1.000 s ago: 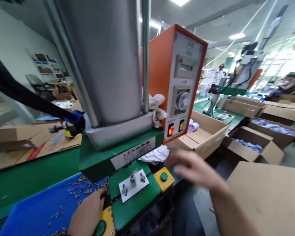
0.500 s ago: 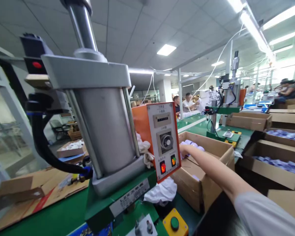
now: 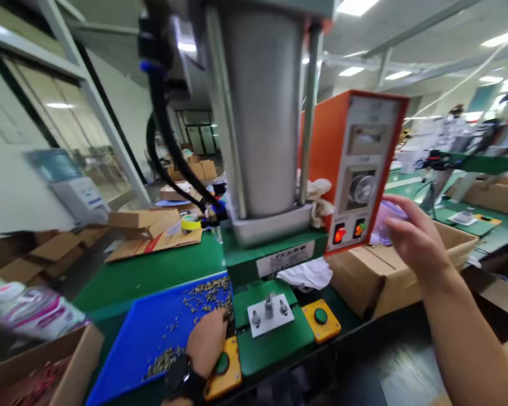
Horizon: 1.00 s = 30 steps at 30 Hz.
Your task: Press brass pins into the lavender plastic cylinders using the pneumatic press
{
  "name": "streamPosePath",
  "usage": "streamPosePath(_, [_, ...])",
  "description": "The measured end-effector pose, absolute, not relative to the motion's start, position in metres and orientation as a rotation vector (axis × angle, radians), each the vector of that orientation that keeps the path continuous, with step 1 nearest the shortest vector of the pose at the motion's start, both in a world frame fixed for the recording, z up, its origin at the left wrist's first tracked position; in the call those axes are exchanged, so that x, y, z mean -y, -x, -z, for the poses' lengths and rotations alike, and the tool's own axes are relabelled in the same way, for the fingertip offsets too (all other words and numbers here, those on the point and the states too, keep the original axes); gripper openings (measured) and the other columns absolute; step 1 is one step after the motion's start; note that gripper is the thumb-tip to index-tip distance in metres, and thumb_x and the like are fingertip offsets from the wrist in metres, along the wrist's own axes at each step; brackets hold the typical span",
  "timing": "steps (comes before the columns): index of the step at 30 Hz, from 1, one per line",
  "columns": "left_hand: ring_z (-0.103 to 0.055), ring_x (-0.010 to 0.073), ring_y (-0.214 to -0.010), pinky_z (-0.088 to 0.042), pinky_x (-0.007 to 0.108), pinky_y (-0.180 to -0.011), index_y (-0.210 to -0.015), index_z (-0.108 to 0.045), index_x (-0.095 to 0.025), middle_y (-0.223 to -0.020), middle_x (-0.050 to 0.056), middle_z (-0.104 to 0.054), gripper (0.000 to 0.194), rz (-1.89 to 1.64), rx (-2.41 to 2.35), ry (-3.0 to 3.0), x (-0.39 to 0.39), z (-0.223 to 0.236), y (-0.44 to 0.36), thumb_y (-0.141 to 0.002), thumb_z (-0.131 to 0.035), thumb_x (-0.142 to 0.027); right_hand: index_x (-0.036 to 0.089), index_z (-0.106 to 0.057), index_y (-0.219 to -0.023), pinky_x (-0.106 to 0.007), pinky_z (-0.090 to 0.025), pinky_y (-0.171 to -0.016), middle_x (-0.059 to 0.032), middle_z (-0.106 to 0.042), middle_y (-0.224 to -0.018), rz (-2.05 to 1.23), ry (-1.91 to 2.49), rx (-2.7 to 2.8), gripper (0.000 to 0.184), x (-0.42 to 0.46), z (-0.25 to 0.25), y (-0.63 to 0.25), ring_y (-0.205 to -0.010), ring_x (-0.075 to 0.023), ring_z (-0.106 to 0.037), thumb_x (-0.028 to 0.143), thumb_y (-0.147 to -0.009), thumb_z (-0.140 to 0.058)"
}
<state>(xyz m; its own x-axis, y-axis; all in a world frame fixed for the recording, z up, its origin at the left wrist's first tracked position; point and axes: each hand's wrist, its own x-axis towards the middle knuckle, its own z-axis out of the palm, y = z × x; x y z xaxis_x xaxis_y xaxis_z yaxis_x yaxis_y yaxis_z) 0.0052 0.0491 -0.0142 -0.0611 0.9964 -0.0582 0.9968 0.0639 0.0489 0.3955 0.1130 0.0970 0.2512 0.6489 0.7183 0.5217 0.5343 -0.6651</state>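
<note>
My right hand (image 3: 410, 239) is raised in front of the open cardboard box (image 3: 406, 270), its fingers closed round a pale lilac-white piece (image 3: 387, 217), just right of the orange control box (image 3: 358, 169). My left hand (image 3: 207, 341) rests on the right edge of the blue tray (image 3: 131, 344), fingers curled down among several small brass parts (image 3: 203, 296), beside a yellow button housing (image 3: 222, 369). Between my hands stands the press: a grey cylinder (image 3: 260, 113) over a white fixture plate (image 3: 270, 314) with pins.
A second yellow box with a green button (image 3: 320, 318) sits right of the fixture. A white cloth (image 3: 307, 273) lies under the control box. Flattened cartons (image 3: 152, 231) and yellow tape (image 3: 190, 224) lie behind. A carton corner (image 3: 46, 366) is at lower left.
My right hand has come back out of the cardboard box, now holding a pale piece. The view swung down and left, bringing the blue tray and my left hand back into sight.
</note>
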Motion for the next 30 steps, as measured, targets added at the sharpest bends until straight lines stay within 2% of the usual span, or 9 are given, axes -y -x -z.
streamPosePath(2, [-0.063,0.0204,-0.099,-0.045,0.031,-0.085,-0.095,-0.063,-0.020,-0.102,0.007,-0.070,0.024,0.007,-2.231,-2.074,-0.048,0.017,-0.006,-0.088,-0.040,-0.018,0.015,-0.051,-0.127,-0.032,-0.050,-0.072,-0.0129,-0.066,-0.111,-0.438,0.927,1.404,0.051,-0.090,-0.061,-0.367,-0.088,-0.0203,-0.065,0.043,-0.085,-0.052])
streamPosePath(4, [-0.063,0.0204,-0.098,-0.044,0.031,-0.084,-0.094,-0.063,-0.020,-0.101,0.007,-0.070,0.023,-0.001,-2.238,-2.052,-0.046,0.021,-0.005,-0.088,-0.041,-0.019,0.018,-0.056,-0.119,-0.034,-0.052,-0.077,-0.0099,-0.066,-0.109,-0.681,0.926,1.403,0.048,-0.075,-0.025,-0.326,-0.090,-0.0224,-0.064,0.041,-0.077,-0.063])
streamPosePath(6, [-0.063,0.0208,-0.097,-0.044,0.031,-0.082,-0.093,-0.062,-0.020,-0.099,0.007,-0.070,0.022,-0.012,-2.254,-2.045,-0.044,0.023,-0.004,-0.088,-0.041,-0.019,0.020,-0.054,-0.119,-0.035,-0.052,-0.081,-0.0076,-0.067,-0.109,-0.869,0.875,1.360,0.047,-0.070,0.003,-0.283,-0.094,-0.0231,-0.064,0.040,-0.077,-0.065])
streamPosePath(9, [-0.064,0.0212,-0.095,-0.044,0.031,-0.078,-0.092,-0.062,-0.020,-0.097,0.007,-0.070,0.021,-0.032,-2.282,-2.033,-0.041,0.026,-0.003,-0.088,-0.041,-0.019,0.023,-0.051,-0.119,-0.036,-0.050,-0.088,-0.0065,-0.064,-0.113,-1.006,0.769,1.303,0.044,-0.075,0.018,-0.236,-0.102,-0.0226,-0.062,0.040,-0.081,-0.063])
streamPosePath(13, [-0.065,0.0207,-0.093,-0.044,0.030,-0.075,-0.090,-0.061,-0.020,-0.094,0.006,-0.071,0.020,-0.055,-2.285,-2.030,-0.040,0.030,0.000,-0.088,-0.042,-0.018,0.023,-0.052,-0.118,-0.034,-0.046,-0.094,-0.0059,-0.063,-0.114,-1.010,0.655,1.384,0.037,-0.081,0.013,-0.220,-0.108,-0.0215,-0.058,0.037,-0.084,-0.060])
streamPosePath(16, [-0.065,0.0204,-0.092,-0.043,0.030,-0.075,-0.087,-0.061,-0.020,-0.093,0.006,-0.070,0.019,-0.062,-2.268,-2.035,-0.041,0.030,0.000,-0.088,-0.042,-0.017,0.024,-0.051,-0.121,-0.032,-0.048,-0.090,-0.0060,-0.063,-0.114,-0.982,0.662,1.557,0.038,-0.080,0.010,-0.222,-0.105,-0.0208,-0.059,0.033,-0.085,-0.059])
streamPosePath(23, [-0.064,0.0202,-0.091,-0.042,0.029,-0.074,-0.087,-0.061,-0.020,-0.094,0.006,-0.070,0.018,-0.061,-2.244,-2.024,-0.042,0.025,-0.003,-0.088,-0.043,-0.020,0.022,-0.050,-0.116,-0.035,-0.048,-0.090,-0.0069,-0.062,-0.111,-0.701,0.805,1.912,0.038,-0.076,0.010,-0.225,-0.101,-0.0217,-0.059,0.024,-0.080,-0.061])
streamPosePath(27, [-0.064,0.0193,-0.093,-0.041,0.028,-0.074,-0.088,-0.061,-0.021,-0.096,0.004,-0.070,0.017,-0.086,-2.234,-2.031,-0.041,0.025,-0.002,-0.088,-0.043,-0.019,0.022,-0.044,-0.125,-0.038,-0.045,-0.095,-0.0089,-0.059,-0.121,-0.651,0.828,2.004,0.047,-0.074,0.017,-0.223,-0.111,-0.0240,-0.056,0.025,-0.082,-0.061])
streamPosePath(30, [-0.064,0.0192,-0.093,-0.041,0.028,-0.074,-0.088,-0.061,-0.020,-0.095,0.004,-0.070,0.016,-0.092,-2.235,-2.030,-0.040,0.026,-0.001,-0.088,-0.044,-0.018,0.022,-0.045,-0.120,-0.036,-0.047,-0.092,-0.0092,-0.061,-0.115,-0.638,0.832,1.881,0.041,-0.073,0.016,-0.220,-0.107,-0.0232,-0.058,0.029,-0.083,-0.061])
